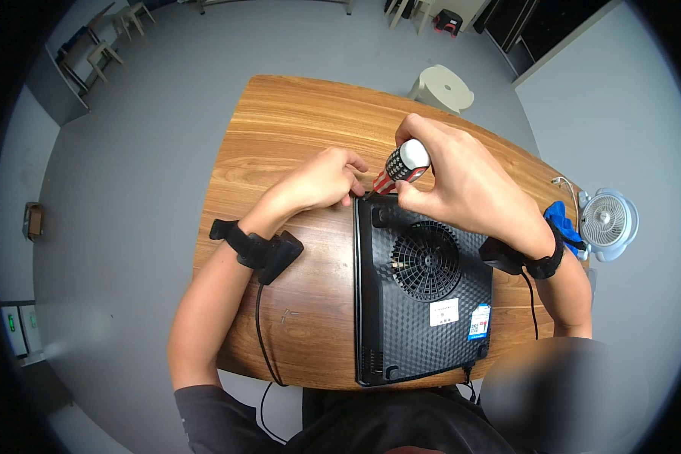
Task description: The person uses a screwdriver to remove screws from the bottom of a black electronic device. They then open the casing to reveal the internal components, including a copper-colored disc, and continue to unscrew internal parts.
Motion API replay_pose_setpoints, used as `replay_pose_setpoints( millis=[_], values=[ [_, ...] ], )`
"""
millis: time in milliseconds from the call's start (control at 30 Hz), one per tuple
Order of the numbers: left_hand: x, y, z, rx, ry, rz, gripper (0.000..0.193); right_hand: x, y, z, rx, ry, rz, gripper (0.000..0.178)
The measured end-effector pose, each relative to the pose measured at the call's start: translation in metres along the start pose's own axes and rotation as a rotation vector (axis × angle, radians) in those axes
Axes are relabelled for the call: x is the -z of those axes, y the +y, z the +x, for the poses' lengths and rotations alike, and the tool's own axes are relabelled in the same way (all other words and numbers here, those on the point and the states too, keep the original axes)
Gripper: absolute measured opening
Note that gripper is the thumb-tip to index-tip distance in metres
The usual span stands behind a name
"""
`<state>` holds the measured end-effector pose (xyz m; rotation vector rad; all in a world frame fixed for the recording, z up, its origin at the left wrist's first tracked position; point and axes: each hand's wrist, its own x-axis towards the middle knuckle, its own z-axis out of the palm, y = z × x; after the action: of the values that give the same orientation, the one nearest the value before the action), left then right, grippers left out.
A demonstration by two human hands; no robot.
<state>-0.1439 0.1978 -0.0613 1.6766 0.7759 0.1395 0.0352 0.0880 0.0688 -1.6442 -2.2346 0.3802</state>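
A black square appliance point(424, 303) lies upside down on the wooden table point(295, 129), its round fan grille point(425, 261) facing up. My right hand point(454, 178) grips a screwdriver point(401, 168) with a red, black and white handle, its tip at the appliance's far left corner. My left hand point(318, 181) rests on the table just left of that corner, fingertips touching the screwdriver's shaft near the tip. Both wrists wear black straps with cables.
A small white desk fan point(609, 221) and a blue object point(564, 221) stand at the table's right edge. A white round stool point(443, 88) stands beyond the table on the grey floor. Chairs and stools are stacked along the far wall.
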Motion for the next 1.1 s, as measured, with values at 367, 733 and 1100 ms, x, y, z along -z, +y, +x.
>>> replay_pose_setpoints(
  millis=[367, 733, 1100],
  values=[
    [-0.009, 0.004, 0.008, 0.082, 0.025, 0.037, 0.031, 0.001, -0.003, -0.002, 0.007, -0.030, -0.022, 0.039],
    [-0.009, 0.012, 0.022, 0.194, 0.071, -0.013, 0.028, 0.000, -0.002, -0.008, 0.078, 0.009, 0.036, 0.039],
    [-0.007, -0.006, 0.032, 0.257, 0.058, -0.113, 0.032, 0.002, 0.000, -0.010, 0.006, -0.023, -0.026, 0.032]
  ],
)
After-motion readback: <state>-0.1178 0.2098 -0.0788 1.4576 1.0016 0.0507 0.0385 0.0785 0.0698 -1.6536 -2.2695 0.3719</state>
